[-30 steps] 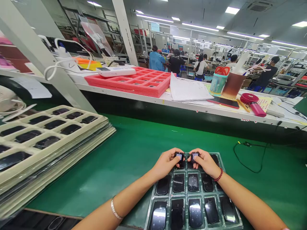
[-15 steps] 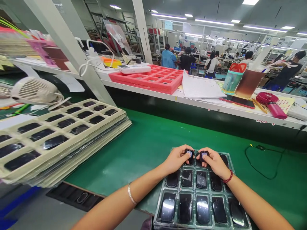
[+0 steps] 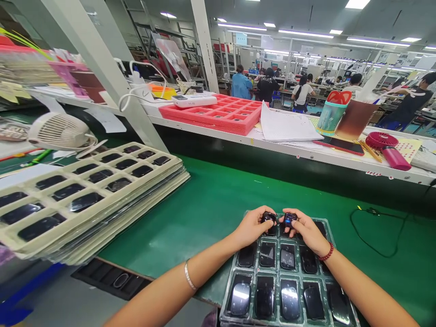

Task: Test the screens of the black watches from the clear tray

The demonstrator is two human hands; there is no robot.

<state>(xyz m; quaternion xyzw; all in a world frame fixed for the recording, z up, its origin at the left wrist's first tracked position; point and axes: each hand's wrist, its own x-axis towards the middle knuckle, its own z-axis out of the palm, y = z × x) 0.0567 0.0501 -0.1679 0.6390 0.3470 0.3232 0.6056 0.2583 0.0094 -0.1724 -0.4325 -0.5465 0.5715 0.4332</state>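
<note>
Handheld devices point(image 3: 289, 219), qty 2: L hand point(image 3: 251, 228) & R hand point(image 3: 308, 231) each w/ pinch on 1, over 1 clear tray point(image 3: 279, 274)

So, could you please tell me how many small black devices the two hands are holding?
2: a dark device in the left hand, and a blue-lit device in the right hand.

Off goes the pale code on the left smartwatch point(image 3: 269, 216), its screen dark now in the left hand point(image 3: 252, 228)! In the right hand point(image 3: 304, 229), the right smartwatch point(image 3: 289, 219) trades its code for a blue glow.
</note>
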